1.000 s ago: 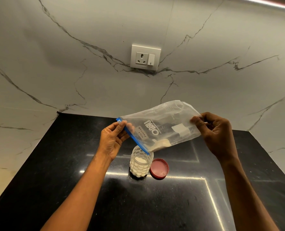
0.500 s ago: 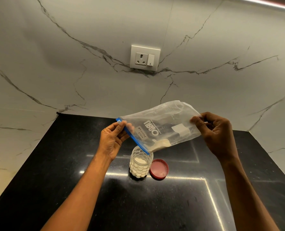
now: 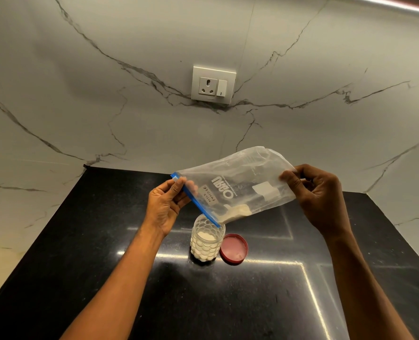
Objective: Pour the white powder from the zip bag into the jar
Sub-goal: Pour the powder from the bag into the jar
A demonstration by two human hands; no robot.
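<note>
A clear zip bag (image 3: pixel 238 185) with a blue zip strip is held tilted above the black counter, mouth down to the left. My left hand (image 3: pixel 165 204) pinches the blue strip at its upper end. My right hand (image 3: pixel 318 195) grips the bag's raised bottom corner. A small heap of white powder (image 3: pixel 235 213) lies in the bag's lowest corner, right over the open clear jar (image 3: pixel 207 241). The jar stands upright and holds white powder to well over half its height.
A red lid (image 3: pixel 233 249) lies upside down on the counter, touching the jar's right side. The black counter (image 3: pixel 228 303) meets a white marble wall behind, where a socket and switch plate (image 3: pixel 213 85) sits.
</note>
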